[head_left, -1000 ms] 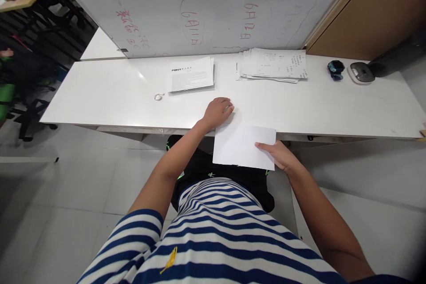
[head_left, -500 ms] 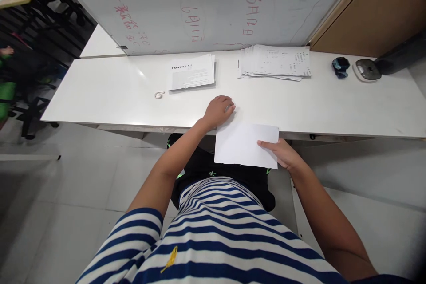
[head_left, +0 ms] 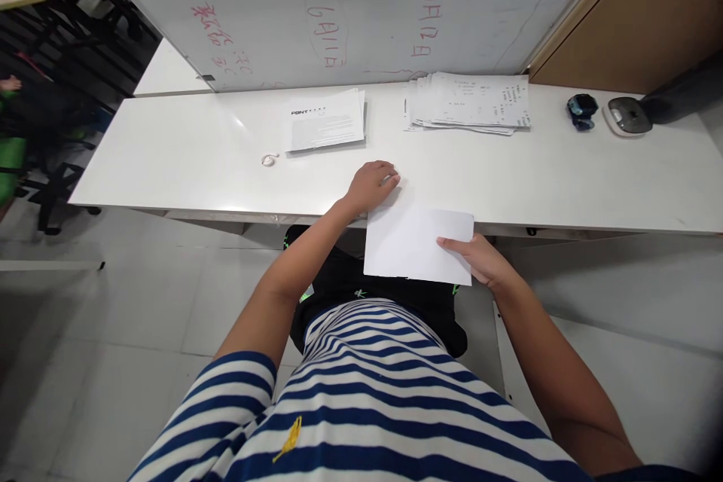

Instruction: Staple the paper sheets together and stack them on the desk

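Observation:
My right hand point(head_left: 484, 260) grips the right side of a blank white sheet of paper point(head_left: 415, 247), thumb on top and the other fingers underneath. The sheet lies over the desk's front edge and hangs above my lap. Resting on the desk just past the sheet's upper left corner, my left hand point(head_left: 373, 185) has its fingers loosely bent and its thumb apart, with nothing visible in it. Beyond it lie a small stack of printed sheets headed PONY point(head_left: 326, 122) and, farther right, a thicker pile of printed papers point(head_left: 474, 102).
A small white looped object point(head_left: 269, 160) lies on the white desk point(head_left: 169, 158). At the right are a dark watch point(head_left: 581, 111), a round case with a dark lid point(head_left: 628, 117) and a cardboard box point(head_left: 626, 15). A whiteboard point(head_left: 373, 7) with red writing stands along the back.
My left hand's fingers have shifted slightly on the desk. The right hand and the sheet stay in place; the view has tilted a little.

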The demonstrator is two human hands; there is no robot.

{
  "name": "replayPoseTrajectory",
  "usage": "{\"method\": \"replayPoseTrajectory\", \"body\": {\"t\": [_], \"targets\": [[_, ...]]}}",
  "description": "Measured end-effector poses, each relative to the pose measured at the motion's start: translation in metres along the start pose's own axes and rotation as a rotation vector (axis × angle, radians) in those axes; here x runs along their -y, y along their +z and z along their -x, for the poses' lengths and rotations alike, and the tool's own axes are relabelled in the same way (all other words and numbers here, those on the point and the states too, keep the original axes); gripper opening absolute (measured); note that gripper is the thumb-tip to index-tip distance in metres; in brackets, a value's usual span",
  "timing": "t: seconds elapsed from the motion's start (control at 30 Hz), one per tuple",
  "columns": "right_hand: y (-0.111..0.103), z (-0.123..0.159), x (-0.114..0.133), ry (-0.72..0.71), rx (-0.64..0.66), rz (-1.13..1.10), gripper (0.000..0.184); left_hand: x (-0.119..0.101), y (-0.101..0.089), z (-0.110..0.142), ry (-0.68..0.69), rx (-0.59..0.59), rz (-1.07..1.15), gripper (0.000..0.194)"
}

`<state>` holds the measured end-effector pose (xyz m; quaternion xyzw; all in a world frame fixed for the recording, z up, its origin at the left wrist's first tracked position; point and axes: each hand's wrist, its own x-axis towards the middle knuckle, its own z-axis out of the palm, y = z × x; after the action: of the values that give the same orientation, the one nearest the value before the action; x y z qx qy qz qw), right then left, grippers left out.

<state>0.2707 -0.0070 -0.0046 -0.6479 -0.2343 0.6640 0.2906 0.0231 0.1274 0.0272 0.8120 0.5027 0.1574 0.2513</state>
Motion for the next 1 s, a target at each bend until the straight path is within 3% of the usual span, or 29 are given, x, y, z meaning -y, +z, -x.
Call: {"method": "replayPoseTrajectory", "body": {"t": [1.0], "targets": [[0.0036,0.0093,0.0095,-0.008,-0.005,0.016,0.042,0.0042,0.0092,0.0002,0.104,-0.038,-0.203,0.032]]}}
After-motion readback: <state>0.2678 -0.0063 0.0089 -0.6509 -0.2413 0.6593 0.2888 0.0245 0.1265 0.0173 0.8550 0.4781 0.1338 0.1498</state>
